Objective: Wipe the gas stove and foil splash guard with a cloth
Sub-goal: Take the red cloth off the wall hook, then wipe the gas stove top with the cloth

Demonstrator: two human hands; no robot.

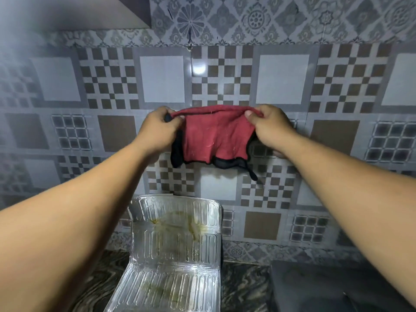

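Foil splash guard (175,244) stands below your hands, propped against tiled wall (281,79), yellowish smears across upper panel. Red cloth (213,136) with black trim hangs stretched between your hands. Your left hand (157,129) pinches its left top corner, right hand (267,127) pinches right corner.

cloth (213,136): red terry, nappy | splash guard (175,239): ribbed shiny foil, apparently grease-stained

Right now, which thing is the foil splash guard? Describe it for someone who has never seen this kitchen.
Start at the patterned tile wall and drop to the dark marbled counter. The foil splash guard leans there, below the red cloth. It is the only shiny ribbed silver panel, streaked with yellowish stains.
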